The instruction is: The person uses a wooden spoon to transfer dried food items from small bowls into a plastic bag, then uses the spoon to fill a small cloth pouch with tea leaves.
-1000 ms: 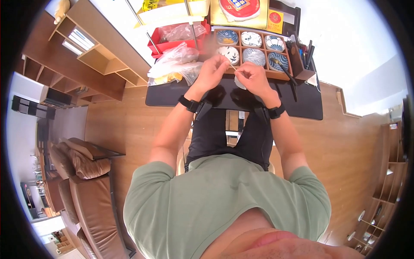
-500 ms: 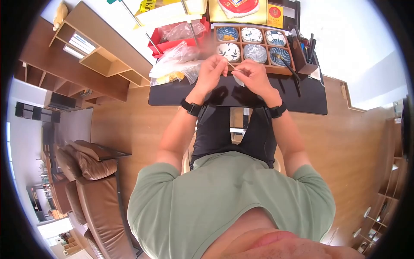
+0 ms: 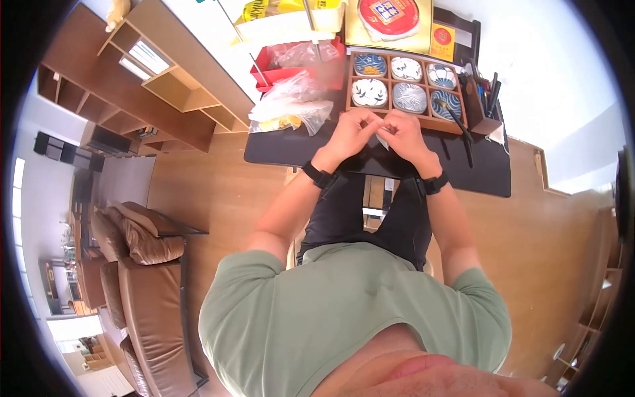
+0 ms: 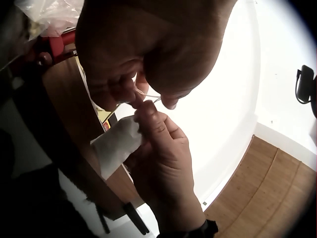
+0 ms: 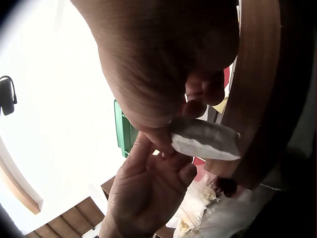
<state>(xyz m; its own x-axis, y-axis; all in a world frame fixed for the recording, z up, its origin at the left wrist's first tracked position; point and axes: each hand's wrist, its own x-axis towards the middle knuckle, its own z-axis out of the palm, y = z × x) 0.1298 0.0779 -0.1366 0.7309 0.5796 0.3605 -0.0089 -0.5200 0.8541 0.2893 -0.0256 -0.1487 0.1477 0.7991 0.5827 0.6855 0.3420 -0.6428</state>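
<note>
A small white drawstring pouch [image 4: 116, 146] hangs between the two hands over the front of the dark table [image 3: 278, 149]. My right hand [image 3: 405, 137] pinches the pouch near its top, thumb bent over the edge. Thin pale string [image 4: 148, 94] runs from the pouch to the fingers of my left hand [image 3: 350, 135], which pinch it. Both hands are close together, fingertips almost meeting, in front of the divided wooden box [image 3: 440, 124]. In the right wrist view the pouch [image 5: 208, 140] looks flat and creased, partly covered by fingers.
Several patterned round cups [image 3: 369, 93] fill the box's compartments. Clear plastic bags [image 3: 291, 99] lie at the left, by a red tray [image 3: 264, 69]. A pen holder [image 3: 481, 109] stands right, with a dark brush-like tool [image 3: 458, 120] across the box corner. A round red package [image 3: 389, 16] is behind.
The hands have come closer together and a little nearer the body, so the string stretched between them earlier is now hidden in the head view. The head view has shifted slightly.
</note>
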